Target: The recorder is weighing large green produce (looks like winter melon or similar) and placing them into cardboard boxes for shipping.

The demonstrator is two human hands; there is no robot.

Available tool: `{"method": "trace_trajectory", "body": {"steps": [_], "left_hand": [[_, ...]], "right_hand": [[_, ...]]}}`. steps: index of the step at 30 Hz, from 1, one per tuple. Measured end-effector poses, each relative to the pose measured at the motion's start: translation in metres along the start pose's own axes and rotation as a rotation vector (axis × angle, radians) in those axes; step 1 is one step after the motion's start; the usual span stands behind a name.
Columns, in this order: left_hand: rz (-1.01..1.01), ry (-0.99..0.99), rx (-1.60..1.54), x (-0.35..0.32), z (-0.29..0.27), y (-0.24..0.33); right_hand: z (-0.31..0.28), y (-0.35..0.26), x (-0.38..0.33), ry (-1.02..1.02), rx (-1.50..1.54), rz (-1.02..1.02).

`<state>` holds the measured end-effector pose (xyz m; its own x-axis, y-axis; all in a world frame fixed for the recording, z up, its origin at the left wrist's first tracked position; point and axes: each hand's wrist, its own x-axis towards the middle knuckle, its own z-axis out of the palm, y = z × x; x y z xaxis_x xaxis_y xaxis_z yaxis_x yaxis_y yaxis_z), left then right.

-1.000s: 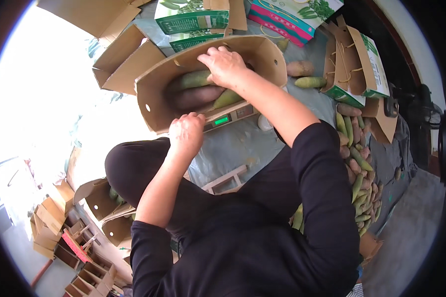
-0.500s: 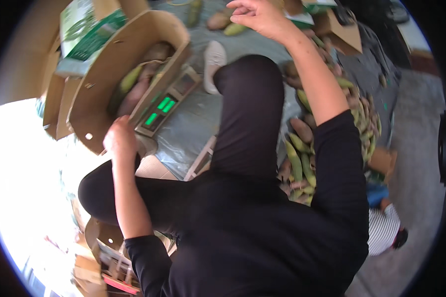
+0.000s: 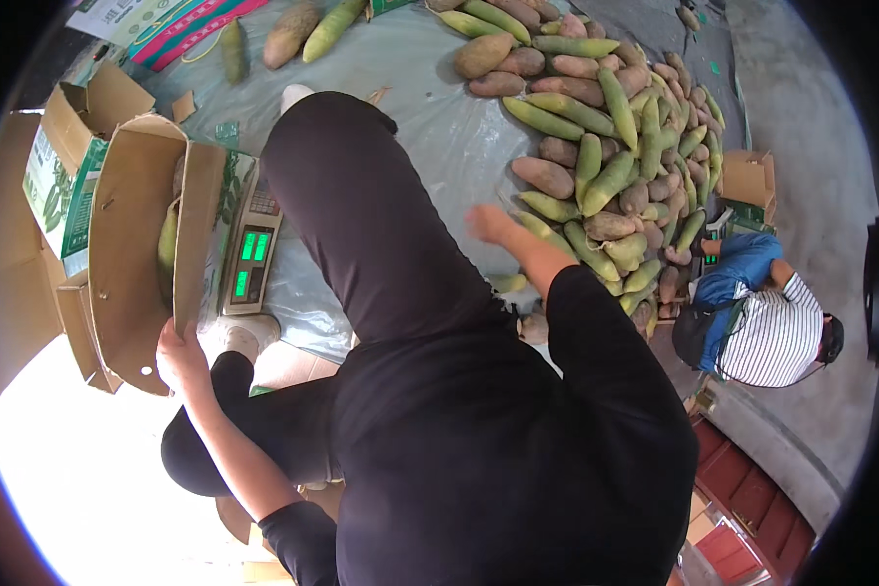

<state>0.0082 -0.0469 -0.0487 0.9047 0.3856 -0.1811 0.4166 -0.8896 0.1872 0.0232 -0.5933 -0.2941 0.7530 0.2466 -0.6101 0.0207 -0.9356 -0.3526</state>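
My left hand (image 3: 181,359) is closed on the near edge of an open cardboard box (image 3: 132,283). A long green radish-like vegetable (image 3: 168,244) shows inside; the box wall hides the rest. The box stands at a digital scale (image 3: 248,266) with lit green displays. My right hand (image 3: 490,224) is over the plastic sheet, just left of a big pile of long green radish-like vegetables (image 3: 606,181) and brown roots (image 3: 544,177) resembling sweet potatoes. Motion blurs its fingers, and I see nothing clearly held.
Loose vegetables (image 3: 291,34) lie at the far left on the grey plastic sheet (image 3: 430,146). Open cartons (image 3: 63,186) stand beyond my box. My bent knee (image 3: 327,146) is between box and pile. Another person (image 3: 772,327) in stripes crouches at the right, near a small carton (image 3: 749,181).
My view has swung toward the pile. My right hand has come back from far ahead to beside the pile. The left hand stays on the box edge.
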Motion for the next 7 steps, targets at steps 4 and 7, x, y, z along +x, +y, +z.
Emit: {"method": "trace_trajectory", "body": {"steps": [4, 7], "left_hand": [[-0.003, 0.006, 0.005, -0.008, -0.012, -0.014], [-0.03, 0.002, 0.053, -0.007, -0.012, -0.012]], "right_hand": [[0.026, -0.018, -0.033, -0.145, 0.021, 0.092], [0.023, -0.003, -0.038, -0.242, -0.026, 0.297]]}}
